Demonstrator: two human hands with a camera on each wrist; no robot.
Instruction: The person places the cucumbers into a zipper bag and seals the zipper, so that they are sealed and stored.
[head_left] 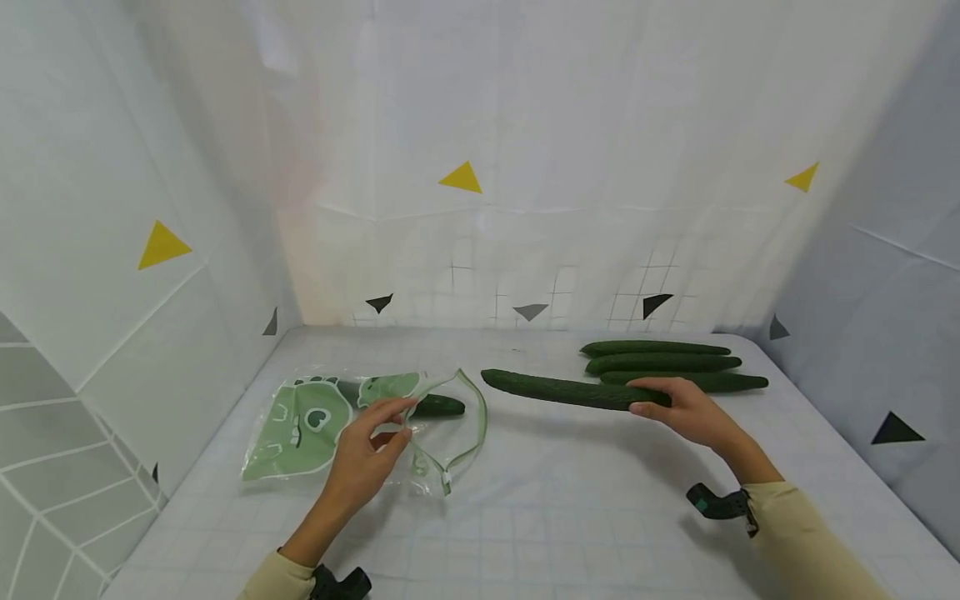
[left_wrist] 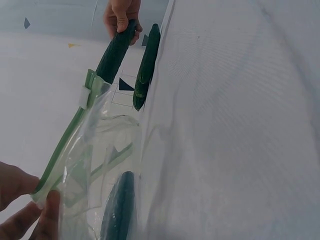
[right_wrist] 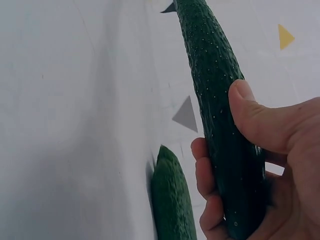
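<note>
My right hand (head_left: 693, 412) grips a long green cucumber (head_left: 562, 389) by its right end and holds it above the table. Its free end points left, toward the mouth of a clear zip bag (head_left: 300, 425) with green printing. With thumb and fingers my left hand (head_left: 367, 454) pinches the upper rim of that bag, and the green-edged mouth gapes to the right. Another cucumber (head_left: 438, 406) lies inside the bag, partly hidden by the print and the hand. In the right wrist view, fingers and thumb wrap round the held cucumber (right_wrist: 220, 110).
Several cucumbers (head_left: 663, 363) lie side by side at the back right of the white table (head_left: 540, 517). White sheets (head_left: 562, 125) with yellow, black and grey triangles stand behind and at both sides. A white slider (left_wrist: 84, 97) sits on the bag's zip.
</note>
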